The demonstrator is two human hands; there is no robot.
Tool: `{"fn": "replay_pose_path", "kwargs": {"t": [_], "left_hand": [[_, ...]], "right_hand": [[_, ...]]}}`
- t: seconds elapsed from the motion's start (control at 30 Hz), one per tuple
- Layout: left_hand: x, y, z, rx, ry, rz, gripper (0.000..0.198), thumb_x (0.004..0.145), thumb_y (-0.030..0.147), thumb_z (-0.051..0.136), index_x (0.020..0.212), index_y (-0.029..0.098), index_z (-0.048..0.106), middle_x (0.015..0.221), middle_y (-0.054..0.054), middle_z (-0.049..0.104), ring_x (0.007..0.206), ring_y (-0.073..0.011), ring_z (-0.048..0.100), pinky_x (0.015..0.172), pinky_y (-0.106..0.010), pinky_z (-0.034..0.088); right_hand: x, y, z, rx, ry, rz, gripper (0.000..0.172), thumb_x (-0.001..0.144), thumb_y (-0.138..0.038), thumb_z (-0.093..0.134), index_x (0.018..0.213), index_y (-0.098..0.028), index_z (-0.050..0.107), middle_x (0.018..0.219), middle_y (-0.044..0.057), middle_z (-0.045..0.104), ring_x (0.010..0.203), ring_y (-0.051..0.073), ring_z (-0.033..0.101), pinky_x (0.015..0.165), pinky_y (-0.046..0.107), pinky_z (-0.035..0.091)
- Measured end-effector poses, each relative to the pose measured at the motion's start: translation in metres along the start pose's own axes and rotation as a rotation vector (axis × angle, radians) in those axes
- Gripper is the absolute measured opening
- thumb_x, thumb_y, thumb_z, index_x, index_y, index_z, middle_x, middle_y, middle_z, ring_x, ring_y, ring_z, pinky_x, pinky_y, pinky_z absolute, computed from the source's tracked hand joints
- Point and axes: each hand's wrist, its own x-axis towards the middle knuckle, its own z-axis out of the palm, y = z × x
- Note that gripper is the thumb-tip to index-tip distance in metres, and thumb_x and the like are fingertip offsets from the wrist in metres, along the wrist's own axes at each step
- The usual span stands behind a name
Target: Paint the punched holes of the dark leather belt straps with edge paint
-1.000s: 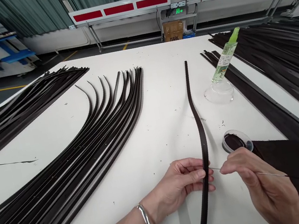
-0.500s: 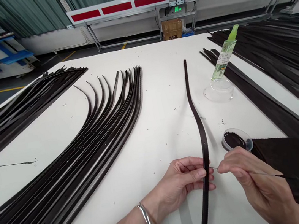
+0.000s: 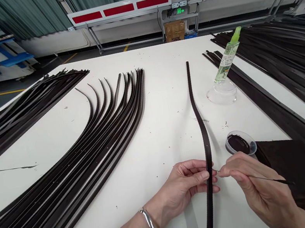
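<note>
A long dark leather strap [image 3: 203, 136] runs up the table, slightly bent, its near part raised. My left hand [image 3: 192, 179] pinches it between thumb and fingers, with a silver bangle on that wrist. Held like a pen in my right hand [image 3: 256, 184] is a thin metal rod [image 3: 266, 179] with a dark, flattened rear end. Its front tip reaches the strap's right edge beside my left fingers; whether it touches is too small to tell. Just behind my right hand stands a small clear cup [image 3: 254, 147] with dark paste inside. A dark cloth or leather piece [image 3: 300, 166] lies right of it.
Many dark straps [image 3: 106, 138] fan across the left of the white table [image 3: 165, 88], with another bundle [image 3: 21, 105] beyond. More straps [image 3: 285, 63] lie right. A green-capped spray bottle [image 3: 227, 59] leans in a clear plastic holder [image 3: 222, 94].
My right hand and the rod have shifted slightly left, closer to the strap. My left hand keeps its pinch in nearly the same place.
</note>
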Motion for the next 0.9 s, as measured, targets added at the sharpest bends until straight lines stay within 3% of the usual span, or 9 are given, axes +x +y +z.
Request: {"fn": "replay_pose_path", "kwargs": {"t": [0.23, 0.33, 0.4, 0.5, 0.6, 0.7, 0.83, 0.9], "left_hand": [[-0.001, 0.001, 0.001, 0.007, 0.010, 0.012, 0.019, 0.078, 0.017, 0.075, 0.095, 0.012, 0.070, 0.088, -0.008, 0.069, 0.087, -0.0198, 0.067, 0.081, -0.039, 0.056], [-0.003, 0.003, 0.002, 0.014, -0.003, 0.008, 0.019, 0.080, 0.017, 0.072, 0.099, 0.012, 0.070, 0.092, -0.010, 0.069, 0.088, -0.0183, 0.066, 0.083, -0.038, 0.055], [-0.004, 0.004, 0.002, 0.010, -0.027, 0.010, 0.020, 0.082, 0.016, 0.070, 0.101, 0.012, 0.069, 0.093, -0.010, 0.069, 0.086, -0.0163, 0.065, 0.083, -0.037, 0.054], [-0.006, 0.006, 0.003, 0.006, -0.063, 0.016, 0.021, 0.083, 0.016, 0.068, 0.104, 0.013, 0.070, 0.092, -0.008, 0.068, 0.083, -0.0144, 0.064, 0.082, -0.036, 0.055], [-0.007, 0.006, 0.003, 0.005, -0.072, 0.024, 0.022, 0.083, 0.016, 0.068, 0.105, 0.013, 0.070, 0.089, -0.007, 0.068, 0.082, -0.0143, 0.064, 0.079, -0.034, 0.056], [-0.009, 0.004, 0.002, -0.008, -0.080, 0.026, 0.019, 0.083, 0.017, 0.069, 0.101, 0.012, 0.071, 0.089, -0.008, 0.069, 0.082, -0.0153, 0.066, 0.079, -0.033, 0.055], [-0.012, 0.001, 0.002, 0.008, -0.125, -0.020, 0.020, 0.082, 0.018, 0.070, 0.100, 0.010, 0.072, 0.093, -0.011, 0.070, 0.081, -0.0166, 0.067, 0.081, -0.036, 0.055], [-0.012, 0.000, 0.002, 0.008, -0.113, -0.038, 0.020, 0.080, 0.019, 0.072, 0.098, 0.011, 0.072, 0.092, -0.010, 0.070, 0.080, -0.0167, 0.068, 0.081, -0.036, 0.055]], "right_hand": [[-0.011, 0.000, -0.004, 0.025, -0.013, 0.116, 0.029, 0.090, -0.001, 0.043, 0.108, -0.016, 0.061, 0.088, 0.005, 0.070, 0.084, 0.015, 0.064, 0.074, 0.031, 0.054], [-0.016, -0.002, -0.005, 0.008, 0.121, 0.279, 0.030, 0.095, -0.007, 0.038, 0.106, -0.020, 0.062, 0.098, 0.003, 0.071, 0.081, 0.012, 0.067, 0.075, 0.026, 0.056], [-0.015, -0.003, -0.003, -0.038, 0.179, 0.414, 0.023, 0.096, -0.013, 0.042, 0.102, -0.022, 0.062, 0.107, 0.003, 0.069, 0.090, 0.013, 0.068, 0.080, 0.025, 0.056], [-0.008, -0.005, 0.005, -0.048, 0.113, 0.638, 0.008, 0.091, -0.026, 0.057, 0.097, -0.024, 0.062, 0.111, 0.002, 0.067, 0.102, 0.016, 0.065, 0.087, 0.026, 0.054], [0.001, -0.006, 0.013, 0.088, 0.084, 0.801, 0.013, 0.087, -0.035, 0.064, 0.091, -0.024, 0.062, 0.099, 0.001, 0.069, 0.093, 0.016, 0.066, 0.080, 0.025, 0.055], [0.014, -0.006, 0.016, 0.206, 0.150, 0.870, 0.019, 0.082, -0.039, 0.068, 0.083, -0.021, 0.061, 0.086, 0.002, 0.068, 0.083, 0.016, 0.066, 0.074, 0.025, 0.054], [0.037, -0.001, 0.009, 0.230, 0.285, 0.888, 0.022, 0.079, -0.038, 0.072, 0.081, -0.019, 0.062, 0.085, 0.004, 0.070, 0.079, 0.016, 0.066, 0.071, 0.025, 0.055], [0.044, 0.002, 0.003, 0.229, 0.285, 0.861, 0.021, 0.080, -0.038, 0.071, 0.084, -0.018, 0.064, 0.086, 0.004, 0.070, 0.081, 0.017, 0.067, 0.073, 0.026, 0.056]]}}
